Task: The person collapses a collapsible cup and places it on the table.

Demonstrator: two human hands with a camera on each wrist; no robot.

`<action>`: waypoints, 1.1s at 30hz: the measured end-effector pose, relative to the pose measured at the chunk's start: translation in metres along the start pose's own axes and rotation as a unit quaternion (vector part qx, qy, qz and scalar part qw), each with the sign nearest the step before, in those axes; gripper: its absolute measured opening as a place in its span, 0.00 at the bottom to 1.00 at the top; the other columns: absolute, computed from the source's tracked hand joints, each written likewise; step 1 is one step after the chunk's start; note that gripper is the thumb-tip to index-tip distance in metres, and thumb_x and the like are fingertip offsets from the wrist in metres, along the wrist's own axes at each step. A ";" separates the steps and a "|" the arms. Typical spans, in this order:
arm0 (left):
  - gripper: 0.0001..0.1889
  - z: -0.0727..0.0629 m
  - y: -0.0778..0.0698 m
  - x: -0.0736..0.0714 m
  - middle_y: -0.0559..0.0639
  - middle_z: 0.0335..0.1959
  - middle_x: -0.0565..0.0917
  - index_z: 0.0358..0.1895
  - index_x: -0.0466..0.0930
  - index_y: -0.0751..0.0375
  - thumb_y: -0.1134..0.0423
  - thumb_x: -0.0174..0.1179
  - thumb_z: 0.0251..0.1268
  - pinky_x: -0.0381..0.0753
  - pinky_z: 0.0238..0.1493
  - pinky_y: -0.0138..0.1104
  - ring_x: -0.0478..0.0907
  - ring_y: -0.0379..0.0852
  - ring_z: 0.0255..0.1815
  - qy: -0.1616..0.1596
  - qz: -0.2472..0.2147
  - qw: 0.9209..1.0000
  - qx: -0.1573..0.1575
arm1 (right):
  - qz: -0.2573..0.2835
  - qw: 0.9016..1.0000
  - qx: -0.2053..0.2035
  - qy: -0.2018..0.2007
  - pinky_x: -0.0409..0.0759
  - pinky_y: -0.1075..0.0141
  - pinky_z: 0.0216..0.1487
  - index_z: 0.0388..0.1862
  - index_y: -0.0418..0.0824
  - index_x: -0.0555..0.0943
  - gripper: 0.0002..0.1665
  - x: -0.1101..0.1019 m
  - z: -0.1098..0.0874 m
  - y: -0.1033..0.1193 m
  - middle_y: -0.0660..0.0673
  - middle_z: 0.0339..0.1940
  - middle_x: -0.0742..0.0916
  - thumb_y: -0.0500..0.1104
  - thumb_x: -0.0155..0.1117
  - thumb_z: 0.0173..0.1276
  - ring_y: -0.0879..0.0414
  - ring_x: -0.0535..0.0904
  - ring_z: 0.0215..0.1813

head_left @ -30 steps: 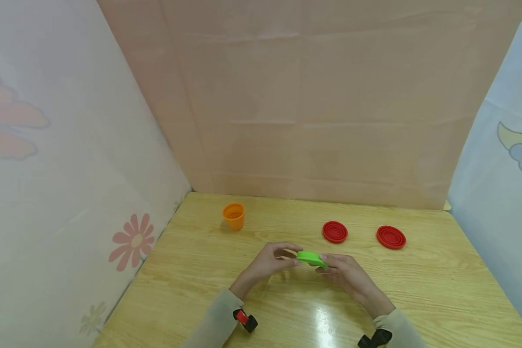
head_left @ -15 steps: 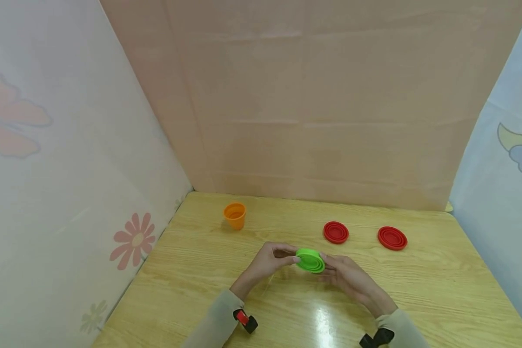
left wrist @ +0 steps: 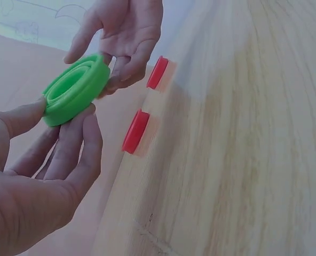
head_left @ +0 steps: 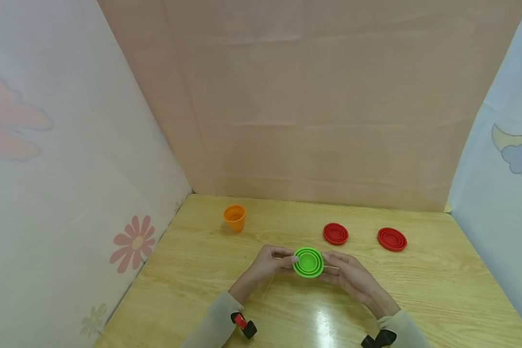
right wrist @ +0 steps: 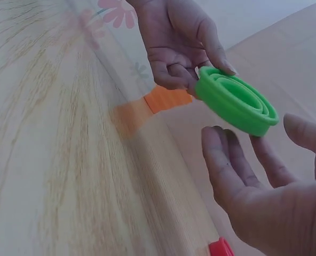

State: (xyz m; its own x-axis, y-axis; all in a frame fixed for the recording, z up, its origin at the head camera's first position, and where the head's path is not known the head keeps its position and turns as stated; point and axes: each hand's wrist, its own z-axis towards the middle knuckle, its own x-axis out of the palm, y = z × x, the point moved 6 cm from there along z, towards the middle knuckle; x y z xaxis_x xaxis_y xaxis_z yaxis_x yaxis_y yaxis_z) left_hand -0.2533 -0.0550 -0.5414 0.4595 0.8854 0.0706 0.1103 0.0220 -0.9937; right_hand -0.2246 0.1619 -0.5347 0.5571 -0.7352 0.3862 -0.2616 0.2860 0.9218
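A green collapsible cup [head_left: 308, 262], folded flat into concentric rings, is held above the table with its open side tilted toward the head camera. My left hand [head_left: 264, 265] pinches its left edge, thumb on the rim and fingers underneath, as the left wrist view shows. At the opposite edge is my right hand [head_left: 352, 277]. The right wrist view has that hand's thumb [right wrist: 302, 133] standing off the rim, while one fingertip meets the cup's underside. Both hands are over the middle of the wooden table.
Two flattened red collapsible cups [head_left: 335, 234] [head_left: 392, 239] lie behind the hands to the right. An orange cup [head_left: 234, 218], expanded to full height, stands at the back left. Fabric walls [head_left: 287, 96] enclose the table [head_left: 191, 270] at the back and sides.
The green cup has turned from nearly edge-on to show its ringed inside toward the head camera. My right thumb and fingers have shifted at its edge; the red and orange cups stay put.
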 end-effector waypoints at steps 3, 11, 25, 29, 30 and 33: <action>0.16 0.000 0.000 0.000 0.61 0.50 0.91 0.57 0.87 0.68 0.63 0.69 0.71 0.89 0.55 0.50 0.92 0.43 0.42 -0.001 -0.016 1.000 -0.007 | 0.003 1.000 -0.009 0.000 0.84 0.55 0.68 0.61 0.45 0.83 0.19 -0.001 0.000 0.001 0.51 0.58 0.90 0.39 0.44 0.88 0.55 0.88 0.60; 0.13 -0.001 0.005 0.003 0.61 0.43 0.93 0.53 0.88 0.72 0.66 0.67 0.73 0.92 0.45 0.43 0.92 0.44 0.37 0.009 -0.026 0.999 -0.027 | -0.015 1.000 -0.018 -0.008 0.86 0.59 0.64 0.63 0.40 0.82 0.19 -0.005 -0.002 -0.005 0.50 0.56 0.91 0.32 0.49 0.84 0.57 0.89 0.58; 0.14 0.001 0.016 0.004 0.57 0.43 0.92 0.54 0.87 0.72 0.64 0.65 0.75 0.92 0.46 0.42 0.92 0.46 0.38 -0.003 -0.059 0.996 -0.066 | 0.019 1.000 0.004 -0.009 0.87 0.58 0.63 0.57 0.44 0.87 0.19 -0.001 -0.004 -0.011 0.51 0.53 0.92 0.30 0.52 0.81 0.58 0.89 0.56; 0.15 0.001 0.015 0.003 0.56 0.43 0.92 0.55 0.86 0.74 0.65 0.64 0.75 0.92 0.47 0.40 0.92 0.45 0.40 -0.004 -0.079 0.994 -0.070 | 0.026 1.000 0.004 -0.012 0.87 0.58 0.63 0.57 0.43 0.87 0.19 -0.001 -0.004 -0.010 0.50 0.54 0.92 0.31 0.52 0.82 0.57 0.89 0.56; 0.15 0.001 0.015 0.004 0.56 0.43 0.92 0.56 0.85 0.74 0.66 0.64 0.75 0.92 0.47 0.40 0.92 0.44 0.40 -0.002 -0.081 0.994 -0.069 | 0.025 1.000 0.005 -0.014 0.87 0.58 0.63 0.57 0.43 0.86 0.18 -0.001 -0.004 -0.010 0.50 0.54 0.92 0.31 0.52 0.82 0.57 0.89 0.56; 0.15 0.001 0.014 0.003 0.55 0.43 0.92 0.56 0.84 0.75 0.66 0.64 0.75 0.92 0.48 0.39 0.91 0.44 0.40 0.004 -0.086 0.994 -0.072 | 0.027 0.999 0.010 -0.018 0.87 0.58 0.64 0.58 0.42 0.86 0.18 -0.001 -0.004 -0.010 0.50 0.54 0.92 0.31 0.52 0.81 0.57 0.89 0.56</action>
State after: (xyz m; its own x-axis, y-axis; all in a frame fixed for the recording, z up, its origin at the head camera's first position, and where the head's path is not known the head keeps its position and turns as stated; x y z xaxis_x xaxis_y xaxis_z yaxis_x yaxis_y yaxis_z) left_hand -0.2510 -0.0511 -0.5556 0.4293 0.8710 0.2390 0.3131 0.1048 -0.9439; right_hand -0.2193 0.1625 -0.5445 0.5123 -0.7412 0.4338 -0.3065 0.3141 0.8986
